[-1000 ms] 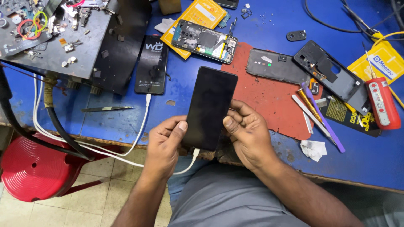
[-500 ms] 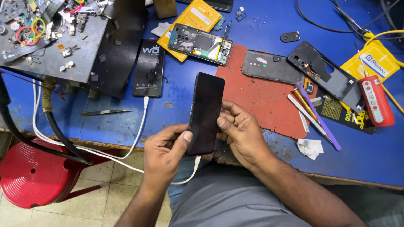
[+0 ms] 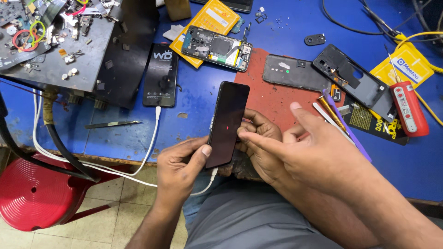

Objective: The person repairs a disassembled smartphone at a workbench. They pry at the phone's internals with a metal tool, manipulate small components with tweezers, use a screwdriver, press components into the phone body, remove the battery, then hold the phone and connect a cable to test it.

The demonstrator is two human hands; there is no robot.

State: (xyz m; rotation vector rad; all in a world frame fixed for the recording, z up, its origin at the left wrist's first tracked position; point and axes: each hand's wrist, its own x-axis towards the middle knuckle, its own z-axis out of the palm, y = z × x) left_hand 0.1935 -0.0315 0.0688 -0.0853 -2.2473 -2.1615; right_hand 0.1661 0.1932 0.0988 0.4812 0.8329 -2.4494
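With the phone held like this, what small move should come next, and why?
Probably keep the phone steady and watch its screen. The left hand grips its lower edge, the right hand touches its side, a white cable is plugged into its bottom, and a small red mark shows on the dark glass.

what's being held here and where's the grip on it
A black phone, held upright: left hand grips its lower left edge, right hand its right edge.
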